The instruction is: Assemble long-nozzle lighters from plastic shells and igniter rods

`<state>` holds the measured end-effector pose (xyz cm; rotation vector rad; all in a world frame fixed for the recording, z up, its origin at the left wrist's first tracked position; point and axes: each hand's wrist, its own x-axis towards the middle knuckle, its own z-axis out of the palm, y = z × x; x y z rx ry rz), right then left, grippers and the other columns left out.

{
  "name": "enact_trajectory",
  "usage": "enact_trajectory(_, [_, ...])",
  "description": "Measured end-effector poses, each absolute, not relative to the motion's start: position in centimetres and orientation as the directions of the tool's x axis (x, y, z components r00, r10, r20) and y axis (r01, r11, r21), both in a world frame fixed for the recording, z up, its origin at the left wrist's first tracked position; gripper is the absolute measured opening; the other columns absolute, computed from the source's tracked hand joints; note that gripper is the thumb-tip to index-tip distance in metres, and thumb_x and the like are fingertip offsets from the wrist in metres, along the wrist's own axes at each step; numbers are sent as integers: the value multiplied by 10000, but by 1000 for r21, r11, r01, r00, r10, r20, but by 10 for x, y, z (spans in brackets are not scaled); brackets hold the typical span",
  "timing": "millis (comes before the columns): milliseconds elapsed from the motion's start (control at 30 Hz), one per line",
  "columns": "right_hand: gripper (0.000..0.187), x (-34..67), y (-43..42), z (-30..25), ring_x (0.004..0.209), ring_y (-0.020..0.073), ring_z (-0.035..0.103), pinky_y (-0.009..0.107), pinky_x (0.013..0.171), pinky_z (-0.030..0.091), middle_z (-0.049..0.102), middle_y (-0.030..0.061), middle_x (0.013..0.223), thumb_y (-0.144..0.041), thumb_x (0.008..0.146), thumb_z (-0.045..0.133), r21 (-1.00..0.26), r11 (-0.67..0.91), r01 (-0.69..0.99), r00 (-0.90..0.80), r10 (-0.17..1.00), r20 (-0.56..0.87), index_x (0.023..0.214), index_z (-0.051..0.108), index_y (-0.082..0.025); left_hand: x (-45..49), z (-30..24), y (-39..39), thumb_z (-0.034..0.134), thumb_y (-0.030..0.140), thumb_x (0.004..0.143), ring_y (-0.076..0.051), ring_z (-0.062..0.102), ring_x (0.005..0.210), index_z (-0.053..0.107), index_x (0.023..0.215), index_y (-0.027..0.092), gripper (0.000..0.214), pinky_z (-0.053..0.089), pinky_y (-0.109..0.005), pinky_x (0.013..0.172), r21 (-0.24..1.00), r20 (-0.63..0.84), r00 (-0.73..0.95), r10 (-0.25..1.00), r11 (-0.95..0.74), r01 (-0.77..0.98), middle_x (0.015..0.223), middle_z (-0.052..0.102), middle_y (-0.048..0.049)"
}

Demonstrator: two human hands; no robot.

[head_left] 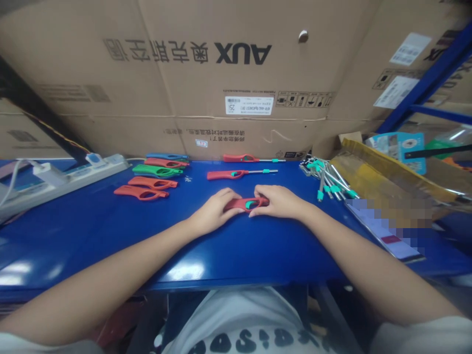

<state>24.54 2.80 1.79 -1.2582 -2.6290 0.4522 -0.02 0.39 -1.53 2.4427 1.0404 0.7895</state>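
Observation:
Both my hands hold one red lighter handle [239, 203] with a green trigger, low over the middle of the blue table. My left hand [211, 212] is closed round its left end, and my right hand [276, 201] pinches the other end. No metal tube shows on this piece; my right fingers cover its tip. Behind it lie two red long-neck lighters, one nearer [226, 175] and one farther [239, 158], each with a metal tube. To the right is a pile of metal tubes [334, 182] with green triggers.
Red, green [158, 170] and blue handle shells lie at the left, beside a white power strip [70, 182]. A phone [383, 231] rests at the right near a taped carton [387, 172]. A large cardboard sheet [177, 93] stands along the back.

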Motion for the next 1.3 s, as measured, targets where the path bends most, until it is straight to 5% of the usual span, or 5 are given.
enact_trajectory(300, [466,249,31,13,654,132,497,242,613,346,591,-46,757,-558,772,766,-717,458,526,-596,800,74,970,522,-214,-2,-14,8,625,441,942,-239,655,1040,668,1099,174,312,515,-398,967,648,365,498,787,-599,471,1118,694,-94])
enact_trajectory(567, [312,255,38,16,707,151,576,275,687,421,694,36,791,-437,918,596,-742,498,449,-666,740,94,839,698,-152,4,-9,3,555,486,973,-196,668,988,528,1165,176,365,532,-359,933,905,333,364,870,-403,135,1108,677,-94])
enact_trajectory(700, [323,253,35,19,674,135,540,261,656,407,657,19,739,-433,936,585,-713,527,462,-647,751,135,827,699,-152,-2,3,0,615,514,924,-156,612,839,466,1136,219,393,514,-304,809,867,443,224,868,-478,138,968,627,-28])
enact_trajectory(900, [322,252,32,23,671,142,533,274,658,421,648,20,749,-464,927,598,-749,522,407,-572,786,236,827,672,-168,-8,7,4,765,499,799,-162,567,740,640,884,164,367,438,-287,699,603,347,418,840,-541,586,865,633,-25])
enact_trajectory(1300, [293,256,34,28,695,155,552,291,673,437,648,27,758,-442,910,605,-744,545,386,-560,780,280,806,656,-173,-8,6,9,661,454,892,-154,591,730,715,908,144,315,457,-263,702,661,259,542,800,-555,504,833,676,-34])
